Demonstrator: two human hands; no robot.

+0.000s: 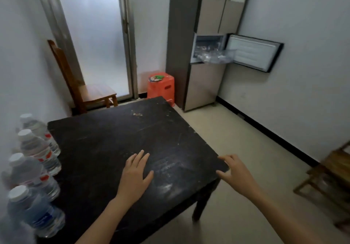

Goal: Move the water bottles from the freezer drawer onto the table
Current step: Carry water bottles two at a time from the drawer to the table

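The left hand (135, 175) lay flat and open on the black table (106, 139), fingers spread, holding nothing. The right hand (236, 171) hovered open and empty at the table's near right corner. Four water bottles (36, 149) stood in a row along the table's left edge. Beyond the table's far corner, the freezer drawer (217, 56) hung pulled out, its door (253, 51) swung open; what it held was too blurred to tell.

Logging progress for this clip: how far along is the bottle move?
Done: four clear plastic water bottles stand along the black table's left edge. In hand: nothing; left hand lies flat on the table, right hand is open at its corner. Left: the clear freezer drawer is pulled out, contents too blurred to count.
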